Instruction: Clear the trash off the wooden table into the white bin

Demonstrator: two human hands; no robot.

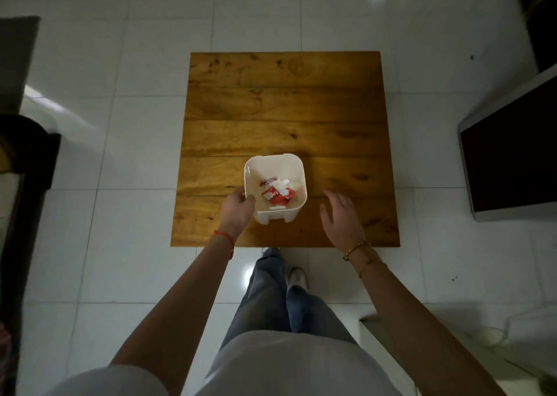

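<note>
A white square bin [297,166] stands on the wooden table [286,106] near its front edge. Inside it lie red-and-white wrappers [275,193] and some white crumpled paper [284,182]. My left hand [236,211] grips the bin's left rim, thumb over the edge. My right hand [342,216] hovers over the table to the right of the bin, fingers spread, holding nothing. No loose trash shows on the tabletop.
White tiled floor surrounds the table. A dark screen in a pale frame [512,154] lies at the right. Dark furniture [27,160] stands along the left edge. My legs and shoes [297,278] are just before the table's front edge.
</note>
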